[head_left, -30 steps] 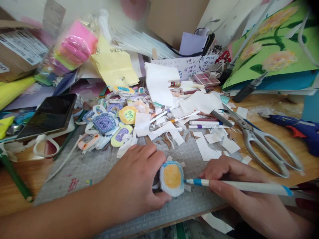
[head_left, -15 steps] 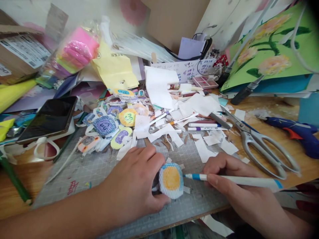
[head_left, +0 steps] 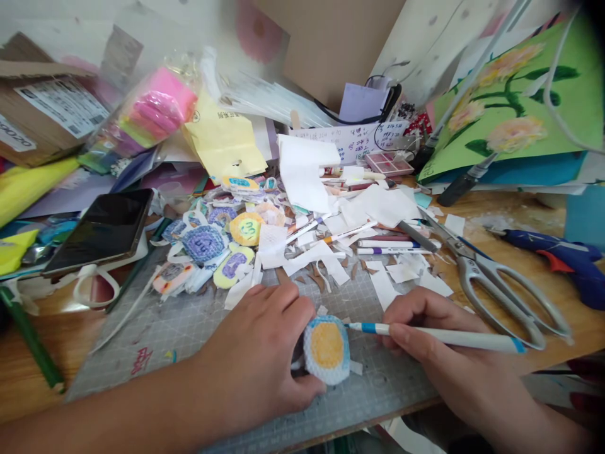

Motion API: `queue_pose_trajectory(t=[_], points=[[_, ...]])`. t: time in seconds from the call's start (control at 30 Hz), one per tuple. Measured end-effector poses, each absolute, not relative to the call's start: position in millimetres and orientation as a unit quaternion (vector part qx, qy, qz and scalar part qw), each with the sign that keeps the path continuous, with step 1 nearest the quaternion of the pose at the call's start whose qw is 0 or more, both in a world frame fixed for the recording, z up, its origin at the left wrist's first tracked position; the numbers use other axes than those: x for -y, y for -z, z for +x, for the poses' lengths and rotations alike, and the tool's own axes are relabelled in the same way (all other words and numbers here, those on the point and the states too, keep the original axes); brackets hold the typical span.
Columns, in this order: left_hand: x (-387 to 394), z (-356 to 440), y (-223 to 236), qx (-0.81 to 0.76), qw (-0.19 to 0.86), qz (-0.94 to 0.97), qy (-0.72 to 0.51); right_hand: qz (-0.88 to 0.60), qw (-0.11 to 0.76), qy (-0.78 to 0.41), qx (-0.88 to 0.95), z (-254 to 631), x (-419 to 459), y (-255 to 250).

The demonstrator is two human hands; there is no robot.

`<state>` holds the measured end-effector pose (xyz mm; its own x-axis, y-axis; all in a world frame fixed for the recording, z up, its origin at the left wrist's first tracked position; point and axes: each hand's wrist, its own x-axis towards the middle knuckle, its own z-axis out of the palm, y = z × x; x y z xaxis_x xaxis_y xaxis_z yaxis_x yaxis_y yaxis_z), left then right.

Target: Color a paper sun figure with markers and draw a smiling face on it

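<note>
Between the thumb and fingers of my left hand [head_left: 265,347] is a small rounded paper piece [head_left: 327,347], with a yellow-orange centre and a textured white rim partly coloured light blue. My right hand [head_left: 439,340] grips a white felt-tip pen [head_left: 454,337] with a blue band and blue end. The pen's tip is at the upper right edge of the paper piece. Both hands are low over the grey cutting mat [head_left: 227,403]. Behind my left hand lies a heap of similar coloured pieces, among them a purple-blue one [head_left: 203,244] and an orange one [head_left: 246,228].
White paper scraps [head_left: 378,205] and several pens cover the mat's far side. Large scissors [head_left: 501,290] and a blue glue gun [head_left: 558,249] lie at the right. A phone [head_left: 101,224] and a green pencil [head_left: 31,340] are at the left, a cardboard box [head_left: 47,107] behind.
The pen tip has shifted slightly up along the rim of the paper piece. The whole view has moved a little; both hands keep their grips.
</note>
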<state>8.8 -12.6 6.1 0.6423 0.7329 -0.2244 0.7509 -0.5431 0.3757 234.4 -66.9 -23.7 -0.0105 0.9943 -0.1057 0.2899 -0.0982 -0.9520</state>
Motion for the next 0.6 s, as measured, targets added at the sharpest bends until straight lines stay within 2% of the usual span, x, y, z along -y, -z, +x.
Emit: queue_pose_trajectory(t=[0.47, 0.6], points=[[13.4, 7.6, -3.5, -0.421, 0.22, 0.88, 0.016, -0.583, 0.406, -0.489, 0.507, 225.1, 47.7, 20.7], [15.0, 6.0, 0.2, -0.418, 0.183, 0.89, -0.009, -0.563, 0.463, -0.508, 0.46, 230.5, 52.1, 23.9]])
